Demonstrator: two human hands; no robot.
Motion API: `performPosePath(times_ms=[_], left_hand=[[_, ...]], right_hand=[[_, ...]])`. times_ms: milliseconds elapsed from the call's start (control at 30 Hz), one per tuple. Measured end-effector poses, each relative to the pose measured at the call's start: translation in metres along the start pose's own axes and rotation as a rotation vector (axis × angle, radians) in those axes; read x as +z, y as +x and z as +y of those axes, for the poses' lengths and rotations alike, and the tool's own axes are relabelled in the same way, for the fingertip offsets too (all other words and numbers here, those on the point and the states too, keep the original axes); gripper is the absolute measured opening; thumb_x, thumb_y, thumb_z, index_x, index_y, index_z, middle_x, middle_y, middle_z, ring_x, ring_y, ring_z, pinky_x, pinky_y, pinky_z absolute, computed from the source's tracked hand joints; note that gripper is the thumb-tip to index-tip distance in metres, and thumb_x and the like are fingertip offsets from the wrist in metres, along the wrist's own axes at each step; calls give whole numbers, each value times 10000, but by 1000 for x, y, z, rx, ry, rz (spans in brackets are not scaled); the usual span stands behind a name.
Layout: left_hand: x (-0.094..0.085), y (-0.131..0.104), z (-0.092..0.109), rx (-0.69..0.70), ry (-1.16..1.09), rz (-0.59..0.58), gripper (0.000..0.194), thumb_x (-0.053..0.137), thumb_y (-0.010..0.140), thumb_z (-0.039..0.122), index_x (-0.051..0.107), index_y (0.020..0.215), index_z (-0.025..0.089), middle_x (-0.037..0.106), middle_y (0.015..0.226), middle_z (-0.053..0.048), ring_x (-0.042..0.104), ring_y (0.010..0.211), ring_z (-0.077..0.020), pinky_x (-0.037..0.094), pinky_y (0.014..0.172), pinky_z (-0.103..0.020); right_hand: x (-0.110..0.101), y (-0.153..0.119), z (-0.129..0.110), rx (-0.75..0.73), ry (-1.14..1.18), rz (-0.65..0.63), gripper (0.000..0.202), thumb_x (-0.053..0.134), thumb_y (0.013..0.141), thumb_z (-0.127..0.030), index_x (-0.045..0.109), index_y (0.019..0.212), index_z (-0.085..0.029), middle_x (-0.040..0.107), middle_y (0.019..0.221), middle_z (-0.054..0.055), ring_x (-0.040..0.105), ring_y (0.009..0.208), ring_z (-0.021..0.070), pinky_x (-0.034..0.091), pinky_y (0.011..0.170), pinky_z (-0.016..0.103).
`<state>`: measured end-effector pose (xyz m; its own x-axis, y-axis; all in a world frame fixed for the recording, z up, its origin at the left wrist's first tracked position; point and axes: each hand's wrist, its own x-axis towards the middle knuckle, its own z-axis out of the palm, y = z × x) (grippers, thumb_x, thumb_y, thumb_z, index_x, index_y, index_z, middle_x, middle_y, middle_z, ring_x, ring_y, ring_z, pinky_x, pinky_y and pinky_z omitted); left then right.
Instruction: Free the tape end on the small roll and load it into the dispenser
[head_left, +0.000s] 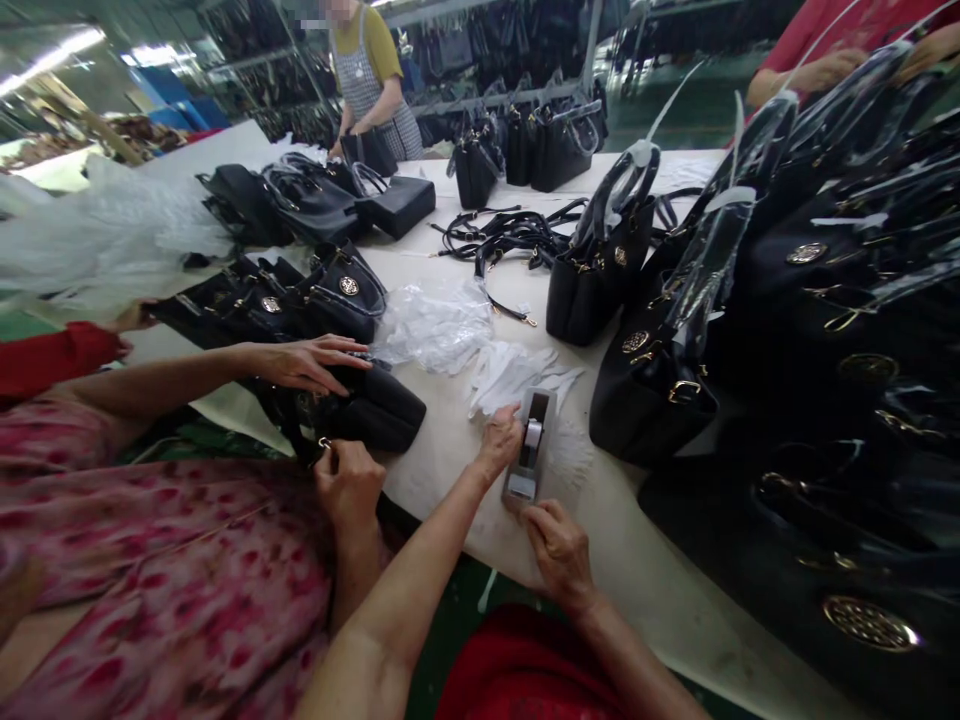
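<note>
A grey tape dispenser [537, 450] with a pale roll inside stands on the table in front of me. My left hand [501, 440] is closed against its left side. At the dispenser's near end, my right hand [559, 550] has its fingers pressed together in a pinch; whatever they hold is too small to make out. Just beyond the dispenser lies a pile of white strips [517, 375], with crumpled clear plastic [435, 325] behind it. Right of the dispenser, a black handbag [649, 390] with a round gold emblem stands upright, its handles wrapped in plastic.
Many black handbags [817, 330] crowd the right side. Loose black straps [510, 235] lie farther back. At left, a co-worker's hands [307, 365] work on a black bag [382, 410] close to my left arm. Other people stand across the table [420, 262].
</note>
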<state>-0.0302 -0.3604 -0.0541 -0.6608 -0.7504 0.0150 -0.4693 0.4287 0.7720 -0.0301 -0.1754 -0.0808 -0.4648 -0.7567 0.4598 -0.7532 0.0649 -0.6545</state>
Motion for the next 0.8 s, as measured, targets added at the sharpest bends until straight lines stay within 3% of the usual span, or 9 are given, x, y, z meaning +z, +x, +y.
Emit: performPosePath(times_ms=[167,367,467,600,800], left_hand=[[-11,-41,0,-58,-43,216,318,400,821,129,598,1070,133,648,1054,-87,587,1026,-183,454,946,-307],[-11,-112,-15,-99,-9,316,283,426,817,160,598,1039,122,644,1020,-116,601,979,-204,488,896,-350],[-11,-143,-24,-122,5,306,274,434,807,173,601,1020,123,647,1013,-123,608,960,-208,499,870,-351],[-8,-181,-33,-166,-11,253,278,439,813,214,595,1029,135,645,1045,-125,616,949,-202,501,864,-343],[18,-227,-33,-175,-28,119,241,470,754,209,624,928,148,673,912,-97,644,868,-201,529,797,-333]], right_hand=[[10,-9,5,-71,-44,34,254,411,933,-191,637,818,-172,577,722,28,538,677,119,410,635,205],[23,-22,20,-161,-147,51,281,447,916,-164,616,692,-176,544,640,25,474,644,143,302,629,263],[20,-43,34,-218,-189,30,371,413,919,-139,587,594,-181,506,559,22,423,587,147,258,605,280],[2,-71,53,-249,-247,-38,268,445,895,-111,636,725,-189,558,642,24,448,641,151,277,640,276],[-25,-109,77,-252,-320,-57,192,490,870,-126,661,818,-195,566,687,26,457,671,160,307,659,285]])
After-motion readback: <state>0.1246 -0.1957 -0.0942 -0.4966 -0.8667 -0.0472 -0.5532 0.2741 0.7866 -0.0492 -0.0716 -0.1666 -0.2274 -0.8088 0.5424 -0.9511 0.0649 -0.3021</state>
